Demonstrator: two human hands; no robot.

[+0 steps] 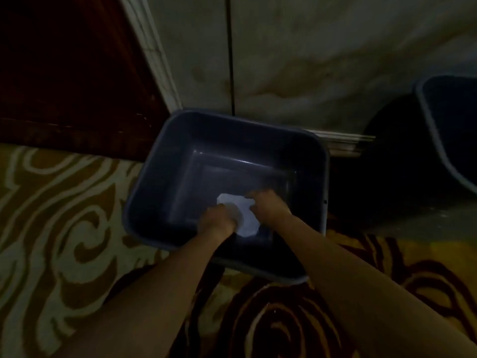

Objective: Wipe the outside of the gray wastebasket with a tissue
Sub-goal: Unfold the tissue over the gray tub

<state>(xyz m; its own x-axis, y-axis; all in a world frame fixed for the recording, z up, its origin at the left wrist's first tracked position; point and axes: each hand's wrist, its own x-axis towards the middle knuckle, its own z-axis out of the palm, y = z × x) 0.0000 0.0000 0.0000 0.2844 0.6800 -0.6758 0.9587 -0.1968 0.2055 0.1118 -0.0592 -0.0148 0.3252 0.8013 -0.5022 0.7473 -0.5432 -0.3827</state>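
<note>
Two bare forearms reach over the swirl-patterned gold and maroon carpet (59,215) into the open top of the gray rectangular plastic wastebasket (154,182), which stands on that carpet against the pale wall (309,47). Both hands pinch a crumpled white tissue (245,218) between them above the basket's inside: left hand (216,220) on its near edge, right hand (265,205) on its far corner. Beyond, a second dark bin (451,120) stands at the right, a dark wooden door (64,73) at the left.
</note>
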